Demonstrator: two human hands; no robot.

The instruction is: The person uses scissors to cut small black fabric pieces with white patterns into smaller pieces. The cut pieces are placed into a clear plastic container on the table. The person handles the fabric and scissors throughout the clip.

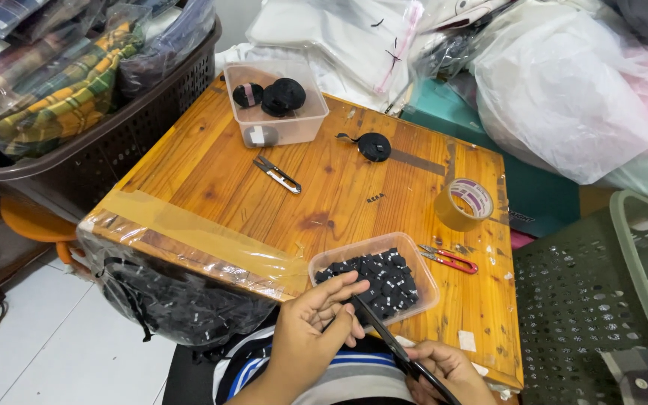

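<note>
Both hands worked at the near edge of the wooden surface [211,180]: the left hand [315,330] had its fingers curled round something small and dark against the blades, while the right hand [444,371] was closed on the handles of long black scissors [391,341]. Just beyond the fingertips sat a clear plastic tub [421,262] heaped with small black pieces [384,277], and red-handled snips [451,260] lay beside it; farther off were a tape roll [465,204], a second tub [301,127] of black spools, a black spool [374,146] and metal snips [277,174].
</note>
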